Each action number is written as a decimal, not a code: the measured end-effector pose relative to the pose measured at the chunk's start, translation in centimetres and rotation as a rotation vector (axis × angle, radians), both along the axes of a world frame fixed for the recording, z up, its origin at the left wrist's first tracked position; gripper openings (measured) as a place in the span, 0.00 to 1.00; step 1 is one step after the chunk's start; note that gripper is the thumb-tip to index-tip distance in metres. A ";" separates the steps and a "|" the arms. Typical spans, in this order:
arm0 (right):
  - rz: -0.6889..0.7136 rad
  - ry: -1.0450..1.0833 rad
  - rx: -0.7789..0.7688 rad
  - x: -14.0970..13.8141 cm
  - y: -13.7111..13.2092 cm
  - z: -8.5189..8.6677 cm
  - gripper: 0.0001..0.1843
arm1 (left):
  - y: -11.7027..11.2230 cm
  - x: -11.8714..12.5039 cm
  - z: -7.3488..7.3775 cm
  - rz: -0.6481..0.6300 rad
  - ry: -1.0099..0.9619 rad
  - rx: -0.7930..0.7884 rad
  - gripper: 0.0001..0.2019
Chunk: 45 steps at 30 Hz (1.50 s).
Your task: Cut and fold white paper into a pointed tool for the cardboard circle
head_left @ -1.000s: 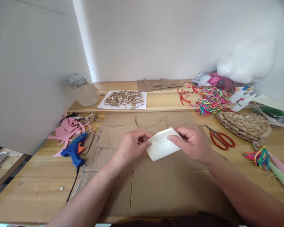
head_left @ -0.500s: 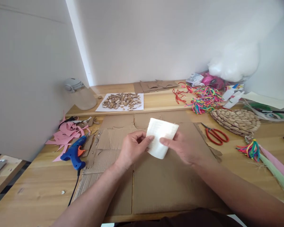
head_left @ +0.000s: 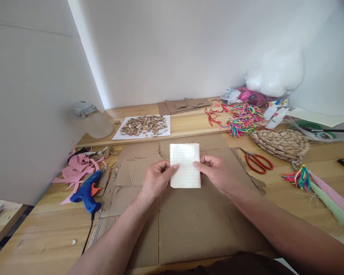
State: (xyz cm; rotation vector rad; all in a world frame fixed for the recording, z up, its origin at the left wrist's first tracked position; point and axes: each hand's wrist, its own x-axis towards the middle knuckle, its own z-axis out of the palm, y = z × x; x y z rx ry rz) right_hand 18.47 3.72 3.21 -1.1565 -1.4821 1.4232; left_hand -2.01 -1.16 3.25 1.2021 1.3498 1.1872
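Observation:
Both of my hands hold a small white lined sheet of paper [head_left: 185,165] upright over a flattened brown cardboard sheet [head_left: 206,225] in the middle of the table. My left hand [head_left: 155,181] pinches the paper's left edge with thumb and fingers. My right hand [head_left: 216,173] pinches its right edge the same way. The paper stands square to me, its long side vertical.
A blue glue gun [head_left: 87,187] with a black cord lies left beside pink scraps [head_left: 80,165]. Red scissors [head_left: 258,161], a woven mat [head_left: 281,141] and coloured strings [head_left: 242,119] lie right. A white sheet with brown chips [head_left: 145,126] sits behind, next to a jar [head_left: 93,120].
The paper has turned from a slanted, sideways hold to upright and square between both hands. The view has shifted slightly, so the table items sit a little further left.

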 end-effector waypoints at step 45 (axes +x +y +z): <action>0.003 -0.058 0.069 -0.2 -0.6 -0.1 0.17 | 0.5 0.0 -0.2 -0.028 -0.312 -0.120 0.17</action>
